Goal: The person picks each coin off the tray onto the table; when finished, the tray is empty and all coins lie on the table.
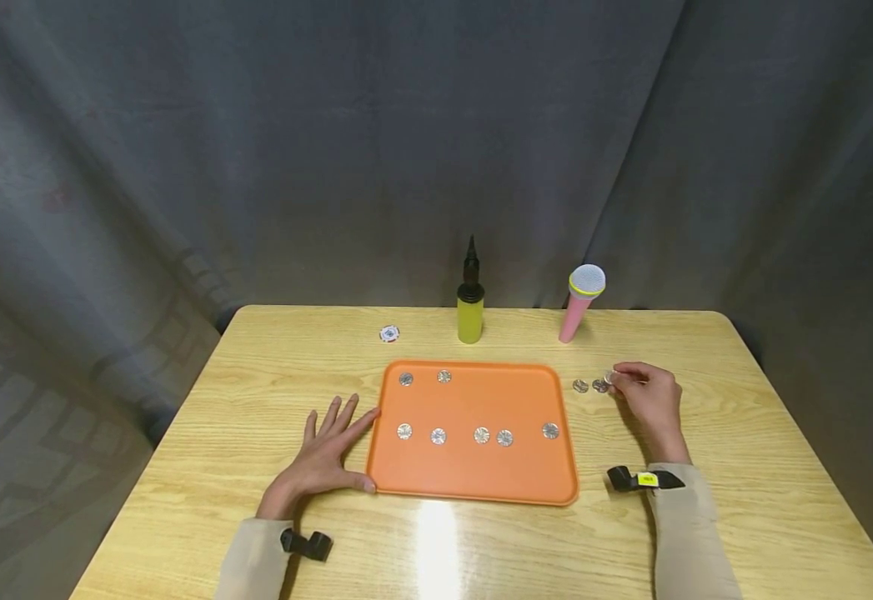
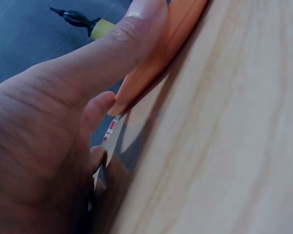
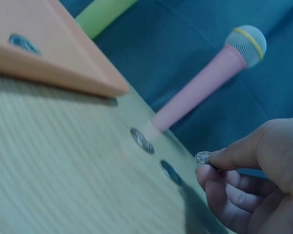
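Observation:
My right hand (image 1: pixel 649 404) pinches a small silver coin (image 3: pixel 202 157) between thumb and fingertips, raised just over the table to the right of the orange tray (image 1: pixel 474 475). Two more silver coins lie on the wood between that hand and the tray, one coin (image 1: pixel 580 386) nearer the tray and another coin (image 1: pixel 600 386) close by the fingers. At the tray's left side is my left hand (image 1: pixel 325 458), its fingers spread, with thumb and forefinger at the rim. Several silver coins, among them one coin (image 1: pixel 550 431) near the right edge, lie flat in the tray.
Behind the tray stand a yellow-green pump (image 1: pixel 469 321) with a black pointed nozzle and a pink toy microphone (image 1: pixel 574 312). A white and red poker chip (image 1: pixel 389 333) lies at the back left. A dark curtain (image 1: pixel 406 150) hangs beyond the table's far edge.

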Tool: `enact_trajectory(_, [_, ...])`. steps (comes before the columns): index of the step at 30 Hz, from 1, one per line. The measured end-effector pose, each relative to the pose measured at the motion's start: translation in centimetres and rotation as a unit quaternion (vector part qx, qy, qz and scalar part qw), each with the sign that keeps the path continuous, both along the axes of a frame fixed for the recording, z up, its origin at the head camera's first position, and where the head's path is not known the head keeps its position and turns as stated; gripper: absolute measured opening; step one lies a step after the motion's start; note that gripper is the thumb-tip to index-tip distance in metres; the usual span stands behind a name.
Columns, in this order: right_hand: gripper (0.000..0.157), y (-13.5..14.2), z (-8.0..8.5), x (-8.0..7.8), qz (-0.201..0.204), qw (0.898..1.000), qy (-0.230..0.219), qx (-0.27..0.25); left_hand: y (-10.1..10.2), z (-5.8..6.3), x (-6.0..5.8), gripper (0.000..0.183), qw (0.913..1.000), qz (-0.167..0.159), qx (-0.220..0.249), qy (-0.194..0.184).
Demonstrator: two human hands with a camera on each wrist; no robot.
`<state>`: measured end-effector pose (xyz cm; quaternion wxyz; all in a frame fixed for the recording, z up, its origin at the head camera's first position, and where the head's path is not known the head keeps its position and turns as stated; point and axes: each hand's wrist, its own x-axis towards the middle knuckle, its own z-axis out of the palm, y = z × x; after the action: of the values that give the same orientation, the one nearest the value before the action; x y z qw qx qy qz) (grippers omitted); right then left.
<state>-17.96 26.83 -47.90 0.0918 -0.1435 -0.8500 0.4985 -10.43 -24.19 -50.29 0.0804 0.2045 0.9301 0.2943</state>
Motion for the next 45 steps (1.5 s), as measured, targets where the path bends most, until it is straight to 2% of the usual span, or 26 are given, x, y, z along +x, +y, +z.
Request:
enact_trajectory(12, [0.021, 0.8, -1.0, 0.1, -0.021, 0.998, 0.000, 0.051, 0.0, 0.1, 0.0, 0.124, 1.0000, 0.001, -0.002, 0.001])
enact_trajectory(23, [0.018, 0.3, -1.4, 0.2, -0.021, 0.985, 0.027, 0.169, 0.0, -0.1, 0.0, 0.126, 1.0000, 0.001, -0.003, -0.001])
enact_trajectory(28, [0.021, 0.2, -1.5, 0.2, -0.010, 0.983, 0.011, 0.186, 0.0, -0.1, 0.0, 0.125, 1.0000, 0.001, -0.003, -0.001])
enact_trajectory(34, [0.019, 0.1, -1.7, 0.2, 0.005, 0.979, 0.026, 0.203, 0.0, 0.0, -0.1, 0.124, 1.0000, 0.000, -0.004, 0.001])
enact_trajectory(45, [0.019, 0.2, -1.6, 0.3, -0.007, 0.981, 0.031, 0.191, 0.1, 0.1, 0.0, 0.125, 1.0000, -0.001, -0.003, -0.002])
